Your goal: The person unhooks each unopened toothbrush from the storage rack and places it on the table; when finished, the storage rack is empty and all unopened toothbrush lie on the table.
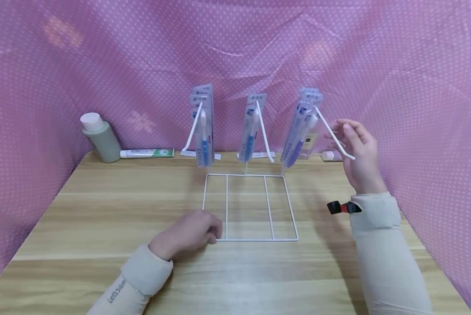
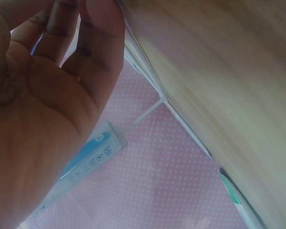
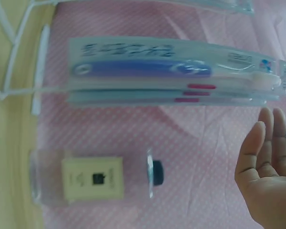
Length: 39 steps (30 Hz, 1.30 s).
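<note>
A white wire rack (image 1: 259, 239) stands on the wooden table (image 1: 101, 218), with a flat grid base and three slanted hooks. Packaged toothbrushes hang on the left (image 1: 203, 131), middle (image 1: 252, 127) and right (image 1: 302, 131) hooks. My left hand (image 1: 192, 232) rests on the base's front left corner, fingers loosely bent against the wire (image 2: 181, 121); its palm (image 2: 43, 119) holds nothing. My right hand (image 1: 359, 148) is raised beside the tip of the right hook (image 1: 333, 135), fingers straight (image 3: 267, 167) and empty, just off the hanging packs (image 3: 171, 71).
A grey-green bottle (image 1: 101, 140) and a toothpaste tube (image 1: 146, 153) lie at the back left. A clear labelled bottle (image 3: 93, 179) stands behind the right packs. Pink dotted cloth (image 1: 42, 87) walls in the table on three sides.
</note>
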Available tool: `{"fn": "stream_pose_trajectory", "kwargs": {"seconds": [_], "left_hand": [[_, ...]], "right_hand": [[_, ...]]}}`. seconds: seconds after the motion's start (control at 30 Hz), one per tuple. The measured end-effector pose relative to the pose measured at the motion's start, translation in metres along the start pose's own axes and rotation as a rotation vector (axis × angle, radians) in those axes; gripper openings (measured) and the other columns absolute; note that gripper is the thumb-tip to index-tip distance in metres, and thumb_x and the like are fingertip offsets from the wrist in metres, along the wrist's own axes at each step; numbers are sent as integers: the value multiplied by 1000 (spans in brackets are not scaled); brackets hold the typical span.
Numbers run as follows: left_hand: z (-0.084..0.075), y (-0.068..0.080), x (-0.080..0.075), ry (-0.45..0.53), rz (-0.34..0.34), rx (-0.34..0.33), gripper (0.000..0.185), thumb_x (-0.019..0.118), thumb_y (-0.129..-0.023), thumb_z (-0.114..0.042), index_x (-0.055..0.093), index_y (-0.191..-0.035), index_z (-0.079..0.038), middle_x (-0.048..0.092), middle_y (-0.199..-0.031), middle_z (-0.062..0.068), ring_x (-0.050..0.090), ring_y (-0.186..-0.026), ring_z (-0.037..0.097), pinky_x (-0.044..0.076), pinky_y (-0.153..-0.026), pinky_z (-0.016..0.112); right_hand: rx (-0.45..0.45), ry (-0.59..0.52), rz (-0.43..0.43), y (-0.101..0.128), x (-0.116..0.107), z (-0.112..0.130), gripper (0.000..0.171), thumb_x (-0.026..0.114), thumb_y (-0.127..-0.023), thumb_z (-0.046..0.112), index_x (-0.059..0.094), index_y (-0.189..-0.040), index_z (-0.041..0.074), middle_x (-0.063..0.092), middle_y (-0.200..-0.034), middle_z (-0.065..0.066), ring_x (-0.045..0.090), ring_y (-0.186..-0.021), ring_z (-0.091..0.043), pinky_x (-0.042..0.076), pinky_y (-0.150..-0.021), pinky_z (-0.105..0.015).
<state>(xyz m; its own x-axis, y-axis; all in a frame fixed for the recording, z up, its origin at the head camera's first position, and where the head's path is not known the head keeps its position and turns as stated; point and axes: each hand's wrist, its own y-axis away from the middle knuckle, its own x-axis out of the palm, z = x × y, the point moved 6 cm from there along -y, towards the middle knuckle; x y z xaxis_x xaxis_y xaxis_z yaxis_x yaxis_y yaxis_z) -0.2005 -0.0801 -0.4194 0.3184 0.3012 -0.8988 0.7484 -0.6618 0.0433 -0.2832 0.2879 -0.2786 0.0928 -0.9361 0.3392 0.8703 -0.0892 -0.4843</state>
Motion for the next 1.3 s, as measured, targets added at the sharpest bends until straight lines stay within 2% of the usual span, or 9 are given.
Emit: {"fn": "stream_pose_trajectory", "kwargs": {"seconds": [0.17, 0.27, 0.47, 0.67, 0.83, 0.97, 1.3], "left_hand": [[0, 2, -1, 17, -4, 3, 22, 81, -89, -6, 70, -79, -23, 65, -80, -13, 57, -77, 7, 51, -74, 31], [0, 2, -3, 20, -9, 9, 22, 81, -88, -5, 69, -79, -22, 64, -79, -12, 57, -76, 7, 51, -73, 30], [-1, 2, -3, 13, -22, 45, 23, 81, -87, -4, 69, -78, -21, 64, -78, -13, 57, -76, 6, 51, -73, 29], [-1, 1, 1, 23, -18, 48, 23, 81, -87, -3, 69, -78, -21, 64, -78, -13, 57, -75, 6, 51, -73, 29], [-1, 0, 1, 41, -16, 39, 24, 80, -87, -2, 69, -78, -21, 64, -77, -12, 57, -75, 7, 51, -73, 29], [-2, 0, 0, 52, -23, 46, 24, 80, -86, -2, 69, -77, -21, 64, -76, -12, 56, -73, 6, 51, -72, 28], [-3, 0, -1, 71, -15, 50, 23, 79, -87, -2, 69, -77, -20, 64, -77, -11, 56, -73, 6, 50, -72, 27]], "right_hand": [[62, -157, 9, -27, 10, 3, 21, 65, -105, 11, 65, -120, -4, 73, -110, -15, 71, -97, -24, 61, -83, -27], [99, -195, 7, -40, 14, 2, 25, 68, -103, 11, 63, -122, -5, 72, -110, -15, 70, -97, -25, 61, -86, -29], [118, -193, -3, -51, 22, 2, 24, 70, -101, 7, 64, -121, -6, 74, -107, -15, 72, -95, -24, 61, -86, -30], [144, -162, 10, -52, 29, -2, 15, 72, -99, 7, 70, -112, -2, 74, -101, -10, 71, -91, -20, 60, -76, -28], [118, -151, 42, -53, 33, -5, 11, 73, -98, 5, 72, -108, -2, 72, -95, -8, 69, -86, -18, 58, -72, -27], [83, -94, 42, -54, 33, -5, 9, 74, -98, 6, 74, -106, 0, 73, -93, -6, 69, -83, -15, 57, -72, -25], [58, -63, 60, -51, 35, -1, 9, 73, -98, 3, 76, -105, -2, 75, -94, -9, 73, -82, -16, 60, -72, -25]]}}
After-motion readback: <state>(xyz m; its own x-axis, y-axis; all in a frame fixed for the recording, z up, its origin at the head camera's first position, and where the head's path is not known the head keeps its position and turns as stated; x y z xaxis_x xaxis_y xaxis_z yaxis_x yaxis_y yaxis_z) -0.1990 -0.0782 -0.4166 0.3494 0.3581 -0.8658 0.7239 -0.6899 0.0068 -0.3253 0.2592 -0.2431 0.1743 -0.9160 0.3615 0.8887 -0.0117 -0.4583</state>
